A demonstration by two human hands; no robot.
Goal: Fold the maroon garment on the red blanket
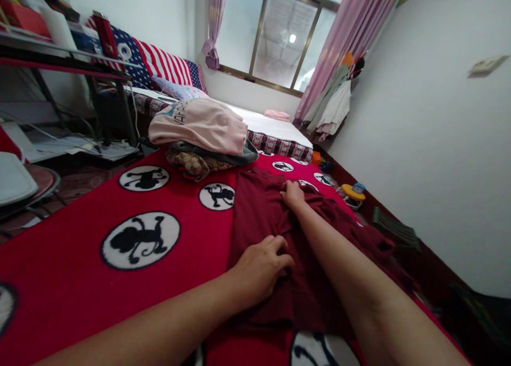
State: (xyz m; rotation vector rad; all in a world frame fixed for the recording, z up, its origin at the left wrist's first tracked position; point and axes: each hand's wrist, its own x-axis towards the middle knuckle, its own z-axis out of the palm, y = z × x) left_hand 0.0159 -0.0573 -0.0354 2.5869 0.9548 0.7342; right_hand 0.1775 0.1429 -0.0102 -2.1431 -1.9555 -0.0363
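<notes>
A maroon garment (259, 206) lies spread on a red blanket (187, 238) printed with black monkeys in white circles. My left hand (261, 267) rests on the near part of the garment, its fingers curled and closed on the cloth. Farther away, my right hand (293, 194) grips the fabric near the garment's far end, with its fingertips partly hidden. To the right, a bunched part of the garment trails off toward the blanket's edge. Beyond my left hand sits a pile of folded clothes, with a pale pink top (203, 124) uppermost.
A cluttered desk (80, 71) stands at the left, with a chair (19, 180) in front. Behind the pile is a white-topped bed (247, 118) beneath a window (287, 36). Along the right wall are a yellow stool (353, 192) and hanging clothes (333, 108).
</notes>
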